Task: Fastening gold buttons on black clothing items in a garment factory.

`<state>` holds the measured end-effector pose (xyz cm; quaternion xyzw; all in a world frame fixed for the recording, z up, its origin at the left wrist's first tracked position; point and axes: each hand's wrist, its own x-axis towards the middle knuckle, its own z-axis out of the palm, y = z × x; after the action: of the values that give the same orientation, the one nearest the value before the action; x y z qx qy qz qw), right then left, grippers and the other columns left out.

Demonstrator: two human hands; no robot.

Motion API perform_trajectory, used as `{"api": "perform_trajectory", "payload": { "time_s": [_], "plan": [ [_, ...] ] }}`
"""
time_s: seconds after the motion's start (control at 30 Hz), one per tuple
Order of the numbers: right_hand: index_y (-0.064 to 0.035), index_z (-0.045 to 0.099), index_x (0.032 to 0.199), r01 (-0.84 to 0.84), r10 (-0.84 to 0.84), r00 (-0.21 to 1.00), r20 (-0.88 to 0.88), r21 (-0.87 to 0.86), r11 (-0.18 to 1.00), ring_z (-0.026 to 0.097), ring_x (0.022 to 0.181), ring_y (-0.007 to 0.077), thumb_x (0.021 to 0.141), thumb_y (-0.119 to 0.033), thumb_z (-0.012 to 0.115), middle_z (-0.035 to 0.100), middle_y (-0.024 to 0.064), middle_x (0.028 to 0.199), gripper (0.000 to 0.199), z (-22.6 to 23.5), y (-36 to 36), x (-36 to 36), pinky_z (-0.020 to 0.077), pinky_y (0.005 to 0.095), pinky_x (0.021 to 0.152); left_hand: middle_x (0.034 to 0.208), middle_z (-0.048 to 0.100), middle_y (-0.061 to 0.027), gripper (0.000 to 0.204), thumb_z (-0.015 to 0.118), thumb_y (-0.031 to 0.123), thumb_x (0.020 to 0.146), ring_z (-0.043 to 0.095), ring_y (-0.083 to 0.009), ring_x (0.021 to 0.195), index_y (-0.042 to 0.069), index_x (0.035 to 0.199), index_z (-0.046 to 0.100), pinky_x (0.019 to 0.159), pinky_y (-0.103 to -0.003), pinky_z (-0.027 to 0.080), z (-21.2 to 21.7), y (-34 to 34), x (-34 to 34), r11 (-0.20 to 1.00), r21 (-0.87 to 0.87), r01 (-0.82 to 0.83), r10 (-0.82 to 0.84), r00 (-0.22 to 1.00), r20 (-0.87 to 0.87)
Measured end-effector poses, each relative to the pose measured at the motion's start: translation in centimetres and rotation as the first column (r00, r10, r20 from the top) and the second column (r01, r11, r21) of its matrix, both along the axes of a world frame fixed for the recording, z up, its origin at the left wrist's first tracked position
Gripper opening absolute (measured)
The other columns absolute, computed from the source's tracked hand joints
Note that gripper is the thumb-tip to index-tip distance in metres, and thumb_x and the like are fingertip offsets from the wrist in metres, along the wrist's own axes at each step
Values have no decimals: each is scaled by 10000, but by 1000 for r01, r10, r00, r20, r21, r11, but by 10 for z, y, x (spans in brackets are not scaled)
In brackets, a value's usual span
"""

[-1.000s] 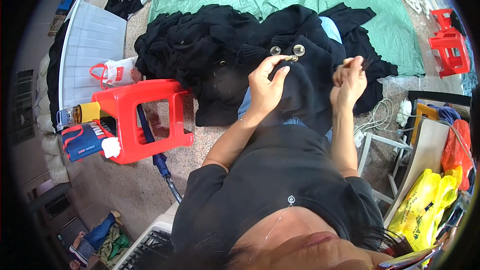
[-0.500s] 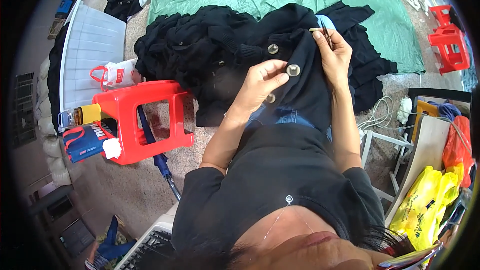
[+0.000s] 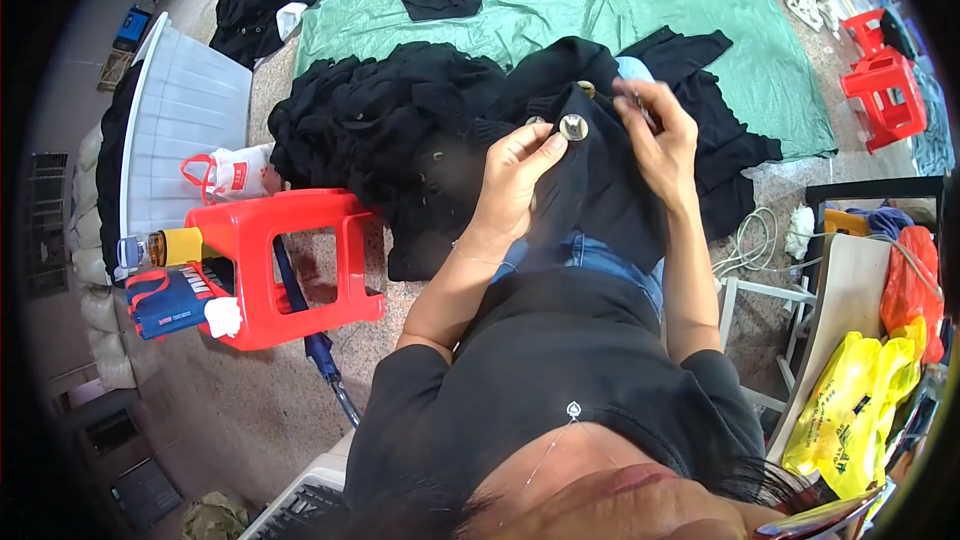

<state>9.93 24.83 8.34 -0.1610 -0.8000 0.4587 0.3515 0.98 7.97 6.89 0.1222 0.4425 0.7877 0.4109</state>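
Note:
A black knit cardigan point(image 3: 610, 180) with large shiny buttons is draped across my lap. My left hand point(image 3: 512, 180) pinches its edge between thumb and fingertips, right beside a pale, glossy button point(image 3: 573, 128). Another button point(image 3: 586, 89) shows farther up the cloth. To the right, my right hand point(image 3: 660, 145) is raised just off the cardigan, thumb and fingers bent together. A slim dark tool is tucked in its fingers, mostly hidden there; its exact kind does not show.
A heap of black garments point(image 3: 370, 130) lies ahead on the left, by a green sheet point(image 3: 600, 0). A red plastic stool point(image 3: 290, 210) stands at left, near a white tub point(image 3: 185, 110). At right are a yellow bag point(image 3: 850, 410) and a pale board point(image 3: 845, 310).
My right hand has come off the button at the cardigan's edge, its fingers now slightly blurred. My left hand has shifted a little left with the cloth. The view has tilted slightly.

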Motion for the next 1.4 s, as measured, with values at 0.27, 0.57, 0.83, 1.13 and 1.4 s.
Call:
{"api": "perform_trajectory", "payload": {
  "time_s": [0.27, 0.57, 0.83, 1.13, 1.4],
  "plan": [
    [-43, 713, 981, -171, 215, 969, -125, 296, 940, 624, 687, 179, 664, 126, 632, 613, 75, 808, 369, -5, -13, 8, 474, 273, 577, 870, 600, 49, 140, 618, 60, 954, 504, -6, 763, -38, 1047, 656, 686, -173, 415, -2, -1, 1, 999, -27, 20, -24, 985, -169],
    [-5, 652, 938, -183, 174, 971, -165, -35, 983, 553, 725, 121, 845, 43, 659, 596, 46, 858, 105, -24, -24, 0, 429, 229, 641, 869, 650, -23, 210, 616, -44, 901, 556, -43, 769, -42, 1110, 632, 699, -196, 452, 2, 3, 3, 984, -65, -164, 80, 745, -662],
    [-22, 572, 1195, -303, 168, 942, -291, -518, 800, 494, 879, 63, 970, -64, 574, 595, 6, 1030, 229, -40, -29, 6, 403, 196, 808, 943, 696, -49, 166, 615, -48, 901, 637, -79, 861, -48, 1061, 660, 781, -218, 496, -23, 6, 6, 964, -74, -255, 167, 800, -577],
    [-11, 690, 936, -21, 24, 1000, -18, 151, 988, 613, 619, 155, 833, -81, 731, 639, 66, 751, 131, -31, -29, 25, 468, 255, 568, 970, 725, -86, 176, 620, -42, 889, 666, -112, 885, -37, 1059, 667, 809, -244, 510, -23, 8, 13, 944, -88, -318, 195, 753, -629],
    [-8, 694, 934, -47, 51, 998, -26, 135, 990, 613, 614, 157, 815, -64, 740, 641, 70, 751, 139, -32, -29, 23, 466, 256, 560, 966, 726, -89, 176, 617, -28, 898, 669, -118, 883, -37, 1067, 665, 810, -252, 514, -28, 8, 13, 953, -82, -291, 174, 748, -640]
  ]
}}
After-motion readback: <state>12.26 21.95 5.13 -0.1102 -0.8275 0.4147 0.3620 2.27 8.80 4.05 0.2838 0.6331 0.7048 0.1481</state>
